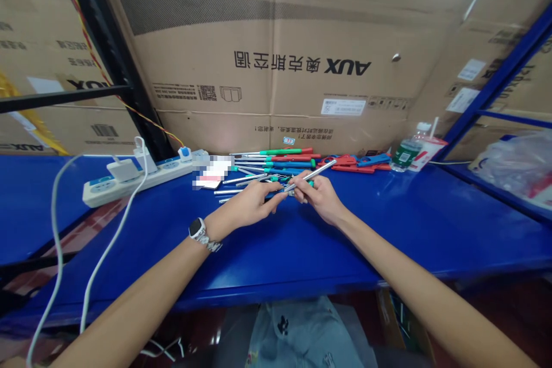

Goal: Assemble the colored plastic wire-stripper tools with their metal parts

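Observation:
My right hand [318, 195] is closed round a silver metal rod [317, 171], which slants up to the right. The fingers of my left hand [254, 202] meet the rod's lower left end, pinched near its tip; what else they hold is too small to tell. Just behind both hands lies a spread of tools with green, red and blue handles [293, 158] and silver shafts. Red scissor-like tools [351, 163] and a blue one [374, 159] lie to the right of them.
A white power strip [142, 179] with plugs and cables stands at the left, beside a blurred phone-like object [214, 172]. A green-labelled bottle [406, 152] and a cup [426, 152] stand at the right. Cardboard [276, 86] backs the blue table [310, 253].

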`<state>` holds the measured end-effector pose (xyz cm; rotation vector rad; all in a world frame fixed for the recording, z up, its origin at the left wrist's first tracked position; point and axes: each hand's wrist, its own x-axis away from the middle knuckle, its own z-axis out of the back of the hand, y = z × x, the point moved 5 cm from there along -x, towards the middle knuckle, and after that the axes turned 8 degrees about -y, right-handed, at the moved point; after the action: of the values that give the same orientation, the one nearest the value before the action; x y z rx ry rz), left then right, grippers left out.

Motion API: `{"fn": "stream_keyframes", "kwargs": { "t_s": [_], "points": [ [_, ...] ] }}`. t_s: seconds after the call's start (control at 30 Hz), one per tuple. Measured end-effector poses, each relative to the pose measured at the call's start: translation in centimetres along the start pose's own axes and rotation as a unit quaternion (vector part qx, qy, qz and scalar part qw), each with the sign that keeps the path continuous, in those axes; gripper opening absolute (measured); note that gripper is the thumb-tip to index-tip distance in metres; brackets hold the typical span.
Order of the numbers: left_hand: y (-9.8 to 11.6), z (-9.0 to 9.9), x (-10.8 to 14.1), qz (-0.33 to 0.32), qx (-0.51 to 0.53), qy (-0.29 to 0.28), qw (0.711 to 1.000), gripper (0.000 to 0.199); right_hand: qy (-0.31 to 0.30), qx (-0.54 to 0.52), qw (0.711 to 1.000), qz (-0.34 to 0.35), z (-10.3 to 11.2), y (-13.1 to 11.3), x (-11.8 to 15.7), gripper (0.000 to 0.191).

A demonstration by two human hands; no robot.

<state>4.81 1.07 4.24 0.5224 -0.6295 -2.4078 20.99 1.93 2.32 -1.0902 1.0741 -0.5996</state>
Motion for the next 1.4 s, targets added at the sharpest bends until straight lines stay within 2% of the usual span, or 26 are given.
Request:
{"fn": "stream_keyframes", "kwargs": {
  "t_s": [0.37, 0.5, 0.6, 0.67, 0.77, 0.83, 0.97, 1.07, 1.2, 1.4],
  "points": [
    [0.6, 0.1, 0.0, 0.003, -0.152, 0.042, 0.987, 0.035, 0.075, 0.052, 0.996, -0.011, -0.5, 0.3, 0.1, 0.051],
    [-0.2, -0.1, 0.0, 0.008, -0.187, 0.036, 0.982, 0.035, 0.054, -0.022, 0.998, -0.033, -0.6, 1.0, 0.1, 0.044],
    [-1.0, 0.4, 0.1, 0.014, -0.197, 0.031, 0.980, 0.035, 0.052, -0.137, 0.988, -0.040, 0.9, 1.1, 0.3, 0.032],
    [-1.5, 0.9, 0.3, 0.027, -0.203, 0.030, 0.978, 0.034, 0.094, -0.170, 0.981, -0.025, 2.8, 0.9, 0.4, 0.032],
    [-1.8, 1.4, 0.4, 0.041, -0.212, 0.023, 0.976, 0.034, 0.192, -0.130, 0.973, -0.005, 5.5, 0.6, 0.7, 0.037],
    [-1.7, 1.2, 0.4, 0.038, -0.216, 0.016, 0.976, 0.034, 0.218, -0.097, 0.971, -0.002, 6.1, 0.5, 0.6, 0.037],
    [-1.5, 0.4, 0.0, 0.033, -0.211, -0.003, 0.977, 0.034, 0.181, -0.036, 0.983, -0.005, 4.6, 0.6, 0.2, 0.043],
    [-1.6, 0.1, -0.1, 0.039, -0.209, -0.003, 0.977, 0.034, 0.177, -0.003, 0.984, -0.011, 3.7, 0.6, 0.1, 0.048],
    [-1.6, 0.2, -0.1, 0.049, -0.223, 0.003, 0.974, 0.035, 0.175, -0.027, 0.984, -0.030, 3.7, 0.5, 0.3, 0.053],
    [-1.5, 0.4, 0.1, 0.059, -0.229, 0.006, 0.972, 0.038, 0.121, -0.035, 0.991, -0.040, 3.6, 0.2, 0.5, 0.055]
  ]
}}
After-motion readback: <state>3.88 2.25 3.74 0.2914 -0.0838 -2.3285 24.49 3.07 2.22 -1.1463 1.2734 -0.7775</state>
